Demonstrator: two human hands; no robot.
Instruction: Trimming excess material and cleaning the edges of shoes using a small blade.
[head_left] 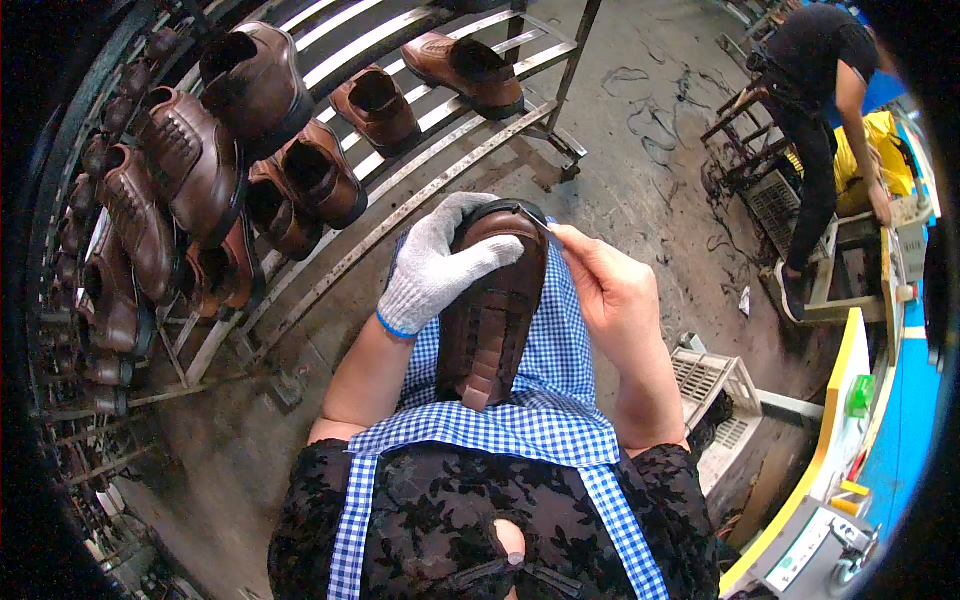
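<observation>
A dark brown leather shoe (492, 290) is held upright in front of my body, toe end up, against my blue checked apron (565, 350). My left hand (440, 262), in a pale knitted glove with a blue cuff, wraps around the shoe's left side, thumb across the upper near the toe. My bare right hand (612, 295) is closed in a pinch at the right edge of the toe, beside the black sole rim. A thin, pale sliver shows at its fingertips; most of it is hidden.
At the left, a metal rack (440, 185) bears several brown shoes (190, 165). A white plastic crate (725, 400) stands right of my arm. Along the right edge runs a blue-topped bench (905, 430). Another person (820, 90) bends over near a yellow bag (880, 150).
</observation>
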